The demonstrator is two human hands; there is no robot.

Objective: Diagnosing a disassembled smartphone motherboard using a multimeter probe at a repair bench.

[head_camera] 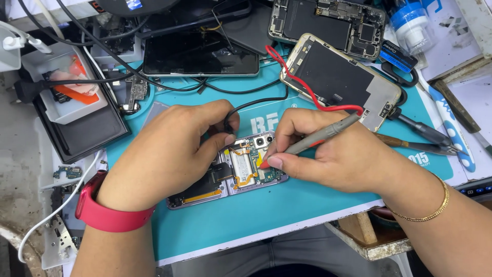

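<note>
An opened folding phone (241, 169) lies on the teal work mat (287, 205), its boards, flex cables and camera lenses exposed. My left hand (169, 154), with a red wristband, pinches a black test probe (229, 125) with a black lead, tip down on the phone's upper part. My right hand (328, 154), with a gold bracelet, holds a grey test probe (320, 136) with a red lead like a pen, its red tip touching the board on the phone's right half.
Two other opened phones (341, 77) (328, 23) lie at the back right, a dark tablet (200, 54) at the back centre. A black tray with a white parts box (64, 90) sits left. Tweezers (420, 146) and a screwdriver (425, 131) rest right of my hand. Small boards lie at the left edge.
</note>
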